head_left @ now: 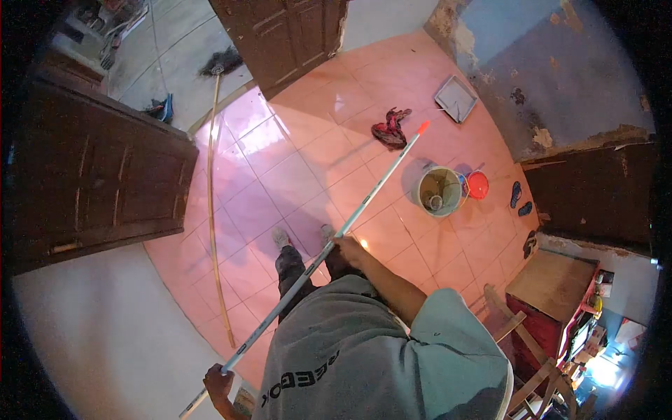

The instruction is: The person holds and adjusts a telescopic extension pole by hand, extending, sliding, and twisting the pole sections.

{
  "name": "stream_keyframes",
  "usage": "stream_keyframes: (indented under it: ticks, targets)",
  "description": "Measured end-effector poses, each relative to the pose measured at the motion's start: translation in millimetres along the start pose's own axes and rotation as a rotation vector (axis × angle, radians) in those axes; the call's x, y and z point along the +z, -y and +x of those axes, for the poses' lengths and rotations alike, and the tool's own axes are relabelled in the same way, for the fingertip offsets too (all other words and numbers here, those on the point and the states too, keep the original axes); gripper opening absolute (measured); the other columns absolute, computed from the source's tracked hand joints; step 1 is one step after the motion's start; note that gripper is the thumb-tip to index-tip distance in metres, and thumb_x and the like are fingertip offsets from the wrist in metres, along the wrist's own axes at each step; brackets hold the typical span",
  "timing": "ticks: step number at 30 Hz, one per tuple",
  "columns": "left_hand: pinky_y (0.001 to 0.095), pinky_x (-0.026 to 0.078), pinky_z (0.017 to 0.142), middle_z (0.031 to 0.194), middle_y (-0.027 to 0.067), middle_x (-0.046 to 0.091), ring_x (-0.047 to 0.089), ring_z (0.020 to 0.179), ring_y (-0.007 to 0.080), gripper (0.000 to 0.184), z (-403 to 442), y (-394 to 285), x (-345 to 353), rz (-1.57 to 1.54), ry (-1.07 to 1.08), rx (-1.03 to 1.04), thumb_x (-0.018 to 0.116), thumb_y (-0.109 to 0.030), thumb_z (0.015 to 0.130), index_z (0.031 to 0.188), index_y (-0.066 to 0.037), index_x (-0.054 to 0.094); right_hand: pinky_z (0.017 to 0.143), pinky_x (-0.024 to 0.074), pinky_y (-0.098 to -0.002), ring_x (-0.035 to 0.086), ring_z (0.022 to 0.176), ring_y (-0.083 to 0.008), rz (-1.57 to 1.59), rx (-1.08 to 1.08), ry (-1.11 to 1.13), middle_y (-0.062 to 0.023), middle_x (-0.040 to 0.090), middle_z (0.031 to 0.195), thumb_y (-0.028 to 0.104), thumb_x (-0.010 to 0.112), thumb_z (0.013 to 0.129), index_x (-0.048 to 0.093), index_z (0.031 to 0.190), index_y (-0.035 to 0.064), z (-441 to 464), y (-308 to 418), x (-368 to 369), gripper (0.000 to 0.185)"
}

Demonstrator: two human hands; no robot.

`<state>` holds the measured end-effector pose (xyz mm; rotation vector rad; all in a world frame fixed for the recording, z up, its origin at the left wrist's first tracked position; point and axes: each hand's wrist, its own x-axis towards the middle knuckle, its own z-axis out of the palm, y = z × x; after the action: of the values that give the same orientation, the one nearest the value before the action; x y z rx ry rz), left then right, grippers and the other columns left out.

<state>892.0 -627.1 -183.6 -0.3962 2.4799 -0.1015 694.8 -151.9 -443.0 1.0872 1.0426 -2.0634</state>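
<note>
The left grip [218,382], lower left, and the right grip [348,253], at centre, are wrapped round a long pole [297,285] slanting through both toward the upper right. Right of centre stand a bucket [435,183] and smaller red pail [478,185]; smaller still, the pole's red tip [423,128], beyond the right grip.

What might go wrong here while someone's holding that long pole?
Swinging the long pole could knock the bucket on its right, perhaps tipping it. A step left might mean tripping on the broom lying along the floor. The crumpled cloth ahead could catch a foot.
</note>
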Motion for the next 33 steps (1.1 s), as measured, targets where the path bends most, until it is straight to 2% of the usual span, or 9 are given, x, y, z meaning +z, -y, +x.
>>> stream_keyframes:
  ticks: [2, 3, 8, 12, 16, 19, 24, 26, 33]
  targets:
    - [0.0444, 0.049, 0.067, 0.077, 0.0169, 0.064, 0.063, 0.075, 0.0354, 0.022, 2.0, -18.5, -6.0, -0.138, -0.161, 0.197, 0.069, -0.022, 0.067, 0.079, -0.005, 0.061, 0.053, 0.0538, -0.0357, 0.062, 0.059, -0.0217, 0.135, 0.009, 0.036, -0.0091, 0.061, 0.070, 0.027, 0.060, 0.089, 0.060, 0.082, 0.0022, 24.5, -9.1, -14.5, 0.026]
    - [0.0436, 0.049, 0.065, 0.077, 0.0162, 0.064, 0.063, 0.074, 0.0343, 0.021, 5.9, -55.6, -35.9, -0.212, 0.034, 0.027, 0.069, -0.020, 0.068, 0.080, -0.005, 0.061, 0.059, 0.0541, -0.0362, 0.063, 0.064, -0.0222, 0.113, -0.051, 0.005, -0.0087, 0.063, 0.072, 0.029, 0.057, 0.090, 0.059, 0.084, 0.0046, 29.4, -0.1, -24.5, 0.026]
    - [0.0426, 0.049, 0.064, 0.075, 0.0156, 0.064, 0.064, 0.073, 0.0332, 0.024, 16.1, -130.6, -65.6, -0.382, 0.118, 0.087, 0.071, -0.023, 0.070, 0.084, -0.004, 0.062, 0.065, 0.0545, -0.0375, 0.066, 0.068, -0.0239, 0.120, -0.227, -0.090, -0.0123, 0.067, 0.078, 0.036, 0.048, 0.094, 0.051, 0.091, 0.0094, 45.8, 49.0, -53.9, 0.027]
    - [0.0426, 0.049, 0.065, 0.074, 0.0149, 0.064, 0.064, 0.072, 0.0325, 0.030, 22.6, -120.7, -54.6, -0.413, 0.146, 0.098, 0.073, -0.028, 0.070, 0.086, -0.005, 0.063, 0.057, 0.0542, -0.0374, 0.066, 0.067, -0.0236, 0.054, -0.326, -0.173, -0.0117, 0.066, 0.076, 0.036, 0.049, 0.094, 0.050, 0.089, 0.0099, 48.7, 39.5, -53.8, 0.027]
    - [0.0430, 0.050, 0.067, 0.076, 0.0145, 0.065, 0.064, 0.074, 0.0326, 0.033, 19.8, -56.2, -34.4, -0.357, 0.203, -0.007, 0.077, -0.029, 0.066, 0.084, -0.005, 0.063, 0.053, 0.0529, -0.0354, 0.061, 0.060, -0.0200, 0.068, -0.092, 0.071, -0.0070, 0.059, 0.068, 0.031, 0.055, 0.092, 0.054, 0.087, 0.0091, 26.3, 2.5, -27.6, 0.023]
    - [0.0434, 0.051, 0.070, 0.080, 0.0148, 0.066, 0.064, 0.078, 0.0337, 0.033, 17.0, 19.6, 14.1, -0.120, 0.147, 0.112, 0.078, -0.028, 0.065, 0.085, -0.005, 0.064, 0.052, 0.0514, -0.0360, 0.058, 0.058, -0.0214, -0.194, 0.052, -0.047, -0.0081, 0.059, 0.073, 0.031, 0.056, 0.091, 0.056, 0.085, 0.0073, -18.4, 8.2, 5.2, 0.025]
    - [0.0433, 0.051, 0.072, 0.083, 0.0151, 0.066, 0.064, 0.081, 0.0349, 0.033, 9.0, -50.5, -29.1, -0.129, 0.002, 0.085, 0.076, -0.028, 0.068, 0.089, -0.006, 0.063, 0.063, 0.0526, -0.0361, 0.060, 0.063, -0.0235, 0.058, -0.032, 0.034, -0.0109, 0.060, 0.073, 0.031, 0.056, 0.091, 0.059, 0.086, 0.0031, 16.2, 21.3, -20.9, 0.029]
    - [0.0421, 0.050, 0.070, 0.083, 0.0143, 0.066, 0.064, 0.080, 0.0334, 0.033, 17.6, -91.5, -51.6, -0.273, 0.130, 0.031, 0.075, -0.029, 0.070, 0.090, -0.006, 0.062, 0.064, 0.0543, -0.0384, 0.064, 0.067, -0.0244, 0.083, -0.135, -0.179, -0.0156, 0.065, 0.078, 0.034, 0.053, 0.092, 0.057, 0.081, 0.0047, 32.5, 35.4, -33.7, 0.031]
    - [0.0372, 0.049, 0.066, 0.077, 0.0139, 0.064, 0.064, 0.074, 0.0260, 0.032, 23.0, -110.9, -54.6, -0.412, 0.240, 0.019, 0.076, -0.028, 0.069, 0.087, -0.004, 0.062, 0.058, 0.0527, -0.0342, 0.064, 0.064, -0.0215, 0.036, -0.235, -0.189, -0.0122, 0.064, 0.075, 0.033, 0.052, 0.093, 0.055, 0.081, 0.0088, 37.7, 41.8, -47.7, 0.027]
